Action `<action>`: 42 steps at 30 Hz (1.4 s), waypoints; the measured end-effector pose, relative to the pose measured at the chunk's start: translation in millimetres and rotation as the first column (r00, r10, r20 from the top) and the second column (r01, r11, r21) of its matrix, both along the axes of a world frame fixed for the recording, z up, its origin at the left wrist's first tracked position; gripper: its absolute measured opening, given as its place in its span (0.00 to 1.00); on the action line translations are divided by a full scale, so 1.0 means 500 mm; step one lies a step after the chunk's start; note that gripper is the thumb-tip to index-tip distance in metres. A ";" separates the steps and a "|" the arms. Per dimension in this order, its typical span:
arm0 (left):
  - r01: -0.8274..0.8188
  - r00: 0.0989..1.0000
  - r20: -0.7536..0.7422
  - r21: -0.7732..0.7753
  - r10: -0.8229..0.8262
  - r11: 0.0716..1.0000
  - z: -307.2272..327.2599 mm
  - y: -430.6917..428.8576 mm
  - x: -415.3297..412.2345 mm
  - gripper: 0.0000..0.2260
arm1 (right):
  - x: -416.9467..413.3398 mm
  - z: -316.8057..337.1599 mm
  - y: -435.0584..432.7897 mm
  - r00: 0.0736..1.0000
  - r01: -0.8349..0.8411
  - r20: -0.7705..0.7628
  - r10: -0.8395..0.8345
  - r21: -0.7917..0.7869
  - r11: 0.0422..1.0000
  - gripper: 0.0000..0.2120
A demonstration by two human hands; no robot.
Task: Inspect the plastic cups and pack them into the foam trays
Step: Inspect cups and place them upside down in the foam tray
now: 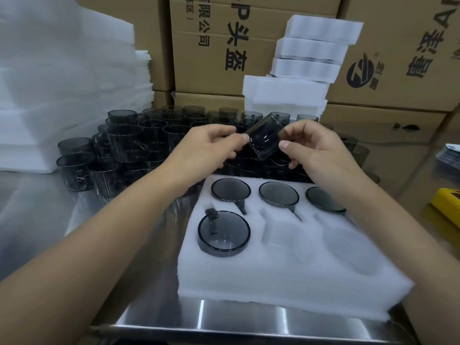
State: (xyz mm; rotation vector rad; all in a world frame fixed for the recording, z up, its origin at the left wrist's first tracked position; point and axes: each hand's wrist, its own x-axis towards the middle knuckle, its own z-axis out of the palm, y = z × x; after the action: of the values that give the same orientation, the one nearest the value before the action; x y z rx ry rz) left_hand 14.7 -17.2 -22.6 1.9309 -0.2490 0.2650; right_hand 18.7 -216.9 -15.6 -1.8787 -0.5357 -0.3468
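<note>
Both hands hold one smoky grey plastic cup tilted in the air above the far edge of the white foam tray. My left hand pinches its left side and my right hand grips its right side by the handle. The tray lies on the steel table in front of me. Several of its round pockets hold cups: the back row is full and the front left pocket too. The front middle and front right pockets hold nothing.
A crowd of loose grey cups stands behind and left of the tray. Stacked foam trays rise at the back, foam sheets pile up at the left, cardboard boxes wall the rear. A yellow object lies at the right.
</note>
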 end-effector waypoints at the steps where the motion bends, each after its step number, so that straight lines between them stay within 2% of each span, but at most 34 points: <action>1: 0.001 0.998 -0.055 -0.083 -0.005 0.997 0.007 -0.011 0.001 0.13 | 0.000 0.000 0.000 1.000 0.004 0.011 -0.004 0.006 1.000 0.10; 4: 0.117 0.953 -0.236 -0.292 -0.190 0.949 0.034 -0.050 -0.002 0.13 | 0.002 -0.003 0.002 0.996 0.037 0.076 -0.039 0.029 0.999 0.11; 6: 0.174 0.905 -0.295 -0.402 -0.307 0.899 0.045 -0.082 -0.002 0.17 | 0.002 -0.009 0.005 0.986 0.063 0.152 -0.065 0.019 0.998 0.11; 9: 0.133 0.893 -0.282 -0.579 -0.351 0.804 0.039 -0.123 0.003 0.21 | 0.001 -0.019 0.005 0.961 0.091 0.267 -0.069 -0.074 0.993 0.14; 11: 0.116 0.906 -0.246 -0.639 -0.344 0.760 0.030 -0.135 0.008 0.22 | -0.001 -0.022 -0.001 0.948 0.105 0.311 -0.062 -0.123 0.987 0.15; 17: 0.155 0.919 -0.216 -0.570 -0.329 0.807 0.017 -0.135 0.017 0.20 | -0.013 -0.023 -0.004 0.903 0.110 0.427 -0.050 -0.118 0.987 0.10; 23: 0.248 0.889 -0.193 -0.558 -0.415 0.792 0.021 -0.124 0.010 0.21 | -0.027 -0.024 -0.015 0.912 0.080 0.403 -0.074 0.001 0.997 0.30; 25: 0.263 0.879 -0.185 -0.580 -0.439 0.771 0.021 -0.121 0.007 0.20 | -0.030 -0.027 -0.019 0.930 0.063 0.365 -0.050 -0.022 0.998 0.33; 31: 0.257 0.875 -0.181 -0.612 -0.448 0.748 0.017 -0.114 -0.002 0.16 | -0.035 -0.027 -0.023 0.939 0.058 0.344 -0.025 -0.087 0.995 0.32; 36: 0.245 0.880 -0.205 -0.578 -0.429 0.778 0.014 -0.111 -0.005 0.23 | -0.040 -0.030 -0.024 0.940 0.053 0.339 -0.030 -0.057 0.997 0.33; 39: 0.226 0.881 -0.219 -0.582 -0.419 0.781 0.015 -0.113 -0.008 0.21 | -0.040 -0.031 -0.024 0.939 0.041 0.342 -0.027 -0.036 0.999 0.34; 42: 0.218 0.887 -0.217 -0.581 -0.408 0.784 0.014 -0.116 -0.007 0.25 | -0.038 -0.031 -0.025 0.939 0.035 0.343 -0.020 -0.039 0.999 0.33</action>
State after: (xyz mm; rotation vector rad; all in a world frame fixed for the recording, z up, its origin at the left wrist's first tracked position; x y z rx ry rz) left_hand 10.9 -75.0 -15.8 1.3046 -0.2395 -0.2084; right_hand -0.5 -229.3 -31.3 -1.8791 -0.7565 -0.6946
